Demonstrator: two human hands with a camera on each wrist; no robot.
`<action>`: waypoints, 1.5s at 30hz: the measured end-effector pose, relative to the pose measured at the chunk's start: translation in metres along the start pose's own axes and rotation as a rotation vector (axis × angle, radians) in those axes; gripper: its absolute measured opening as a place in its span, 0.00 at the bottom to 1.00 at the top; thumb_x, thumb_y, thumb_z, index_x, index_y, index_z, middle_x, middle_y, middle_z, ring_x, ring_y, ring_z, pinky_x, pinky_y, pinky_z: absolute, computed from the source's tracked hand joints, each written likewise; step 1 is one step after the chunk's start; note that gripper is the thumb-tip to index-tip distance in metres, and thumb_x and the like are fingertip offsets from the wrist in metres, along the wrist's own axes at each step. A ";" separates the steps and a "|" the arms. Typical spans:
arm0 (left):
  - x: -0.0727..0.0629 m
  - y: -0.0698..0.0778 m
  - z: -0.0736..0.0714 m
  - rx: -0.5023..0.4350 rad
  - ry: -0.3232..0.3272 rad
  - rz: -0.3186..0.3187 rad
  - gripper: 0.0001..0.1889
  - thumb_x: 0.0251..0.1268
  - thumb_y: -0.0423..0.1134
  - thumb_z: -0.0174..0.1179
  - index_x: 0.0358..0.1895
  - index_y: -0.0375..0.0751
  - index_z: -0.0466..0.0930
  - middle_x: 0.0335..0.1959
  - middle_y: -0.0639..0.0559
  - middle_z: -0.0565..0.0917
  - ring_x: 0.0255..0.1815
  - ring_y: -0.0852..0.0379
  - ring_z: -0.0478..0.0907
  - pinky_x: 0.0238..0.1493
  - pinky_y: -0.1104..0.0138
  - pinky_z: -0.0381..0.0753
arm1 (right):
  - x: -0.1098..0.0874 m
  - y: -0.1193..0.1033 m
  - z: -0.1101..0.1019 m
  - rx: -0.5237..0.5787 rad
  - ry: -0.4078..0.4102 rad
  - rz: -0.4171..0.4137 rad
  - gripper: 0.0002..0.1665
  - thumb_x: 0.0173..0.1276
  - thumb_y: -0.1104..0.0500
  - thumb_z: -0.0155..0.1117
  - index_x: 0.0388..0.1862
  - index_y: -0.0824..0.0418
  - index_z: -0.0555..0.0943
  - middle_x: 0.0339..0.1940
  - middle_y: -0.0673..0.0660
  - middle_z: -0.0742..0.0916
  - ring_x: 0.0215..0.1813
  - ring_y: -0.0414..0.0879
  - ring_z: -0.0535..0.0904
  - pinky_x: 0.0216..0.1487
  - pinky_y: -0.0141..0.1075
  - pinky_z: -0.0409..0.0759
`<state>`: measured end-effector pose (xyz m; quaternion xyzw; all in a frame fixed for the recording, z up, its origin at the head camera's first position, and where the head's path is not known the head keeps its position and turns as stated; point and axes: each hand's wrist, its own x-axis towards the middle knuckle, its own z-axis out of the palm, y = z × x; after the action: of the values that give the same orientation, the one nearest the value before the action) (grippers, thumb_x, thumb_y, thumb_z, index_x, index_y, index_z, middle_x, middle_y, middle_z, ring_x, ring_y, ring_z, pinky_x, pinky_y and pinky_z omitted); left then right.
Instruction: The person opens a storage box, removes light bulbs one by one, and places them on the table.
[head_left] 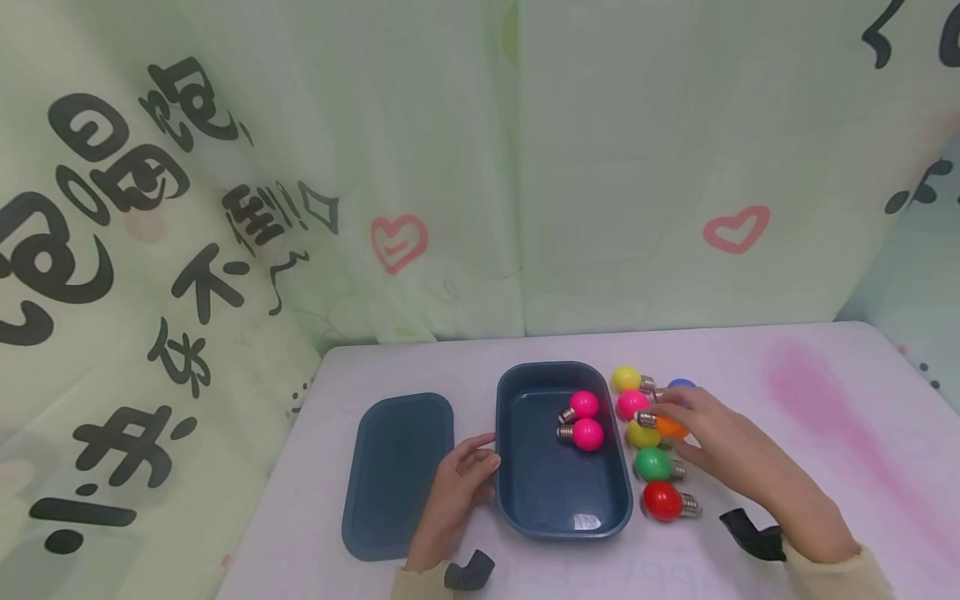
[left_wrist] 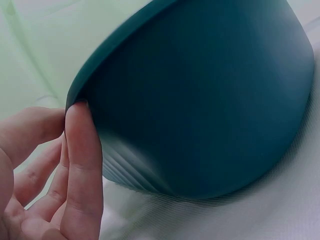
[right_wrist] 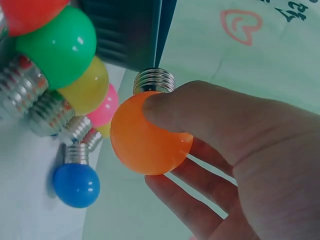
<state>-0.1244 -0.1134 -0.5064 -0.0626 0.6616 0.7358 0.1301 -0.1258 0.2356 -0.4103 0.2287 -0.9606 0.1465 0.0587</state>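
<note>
My right hand [head_left: 723,437] holds an orange light bulb [right_wrist: 145,145] between thumb and fingers, its silver screw base uncovered. In the head view this orange bulb [head_left: 672,427] is over the row of bulbs right of a dark blue box [head_left: 555,496]. Inside the box lie two pink bulbs [head_left: 588,434]. At the box's left side, my left hand [head_left: 459,490] pinches its rim [left_wrist: 82,82] between thumb and fingers. Nearest the right hand are a blue bulb [right_wrist: 76,185], a green bulb [head_left: 653,464] and a yellow bulb [head_left: 642,435].
A dark blue lid [head_left: 397,479] lies flat left of the box. Along the box's right side are also a red bulb [head_left: 662,501], a pink bulb [head_left: 632,405] and another yellow bulb [head_left: 626,378]. Behind the white table [head_left: 810,467] hangs a printed curtain [head_left: 600,167].
</note>
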 end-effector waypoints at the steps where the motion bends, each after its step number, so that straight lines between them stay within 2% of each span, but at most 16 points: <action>1: 0.000 0.000 0.000 0.000 0.000 0.000 0.25 0.64 0.44 0.67 0.63 0.42 0.76 0.45 0.49 0.83 0.42 0.58 0.78 0.38 0.67 0.80 | -0.001 0.002 0.000 -0.003 0.004 0.002 0.29 0.48 0.65 0.81 0.52 0.61 0.84 0.51 0.63 0.82 0.54 0.60 0.79 0.43 0.47 0.85; 5: 0.000 -0.001 0.000 -0.005 0.000 0.001 0.25 0.64 0.44 0.67 0.63 0.42 0.76 0.45 0.49 0.83 0.42 0.58 0.78 0.38 0.67 0.80 | -0.003 0.011 0.002 -0.016 0.007 0.023 0.30 0.48 0.66 0.81 0.53 0.61 0.84 0.51 0.64 0.81 0.54 0.60 0.78 0.44 0.49 0.85; 13: 0.000 0.000 0.000 0.003 0.004 0.005 0.24 0.65 0.43 0.66 0.63 0.43 0.77 0.46 0.47 0.83 0.41 0.58 0.79 0.38 0.67 0.80 | -0.002 0.025 0.009 -0.010 -0.049 0.105 0.28 0.48 0.66 0.81 0.50 0.65 0.83 0.49 0.67 0.81 0.52 0.65 0.79 0.43 0.51 0.85; 23: 0.000 0.001 0.000 0.005 -0.002 0.003 0.25 0.65 0.43 0.66 0.64 0.43 0.76 0.45 0.48 0.83 0.40 0.57 0.78 0.38 0.67 0.80 | -0.002 0.041 0.019 -0.019 -0.061 0.103 0.27 0.48 0.67 0.81 0.49 0.66 0.84 0.49 0.67 0.81 0.52 0.64 0.79 0.47 0.54 0.83; 27: 0.000 0.001 0.000 0.010 -0.001 0.004 0.25 0.65 0.44 0.66 0.64 0.43 0.76 0.46 0.47 0.83 0.41 0.57 0.79 0.38 0.67 0.80 | -0.002 0.044 0.022 -0.024 -0.057 0.101 0.27 0.48 0.67 0.80 0.49 0.66 0.84 0.48 0.67 0.81 0.52 0.64 0.80 0.47 0.54 0.83; 36: 0.000 0.001 0.000 0.011 0.003 0.002 0.24 0.65 0.44 0.66 0.64 0.43 0.76 0.47 0.47 0.83 0.41 0.57 0.79 0.38 0.67 0.80 | -0.002 0.052 0.031 -0.019 -0.107 0.138 0.25 0.48 0.66 0.80 0.47 0.66 0.84 0.47 0.69 0.81 0.51 0.67 0.79 0.46 0.55 0.83; 45: -0.002 0.003 0.001 0.001 -0.002 0.002 0.24 0.65 0.42 0.66 0.63 0.42 0.77 0.45 0.48 0.83 0.39 0.58 0.78 0.37 0.67 0.79 | -0.003 0.054 0.036 -0.011 -0.114 0.134 0.25 0.48 0.67 0.80 0.48 0.66 0.84 0.51 0.70 0.82 0.55 0.68 0.77 0.48 0.57 0.81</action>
<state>-0.1230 -0.1133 -0.5032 -0.0610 0.6617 0.7359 0.1300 -0.1498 0.2719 -0.4587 0.1716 -0.9764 0.1314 -0.0047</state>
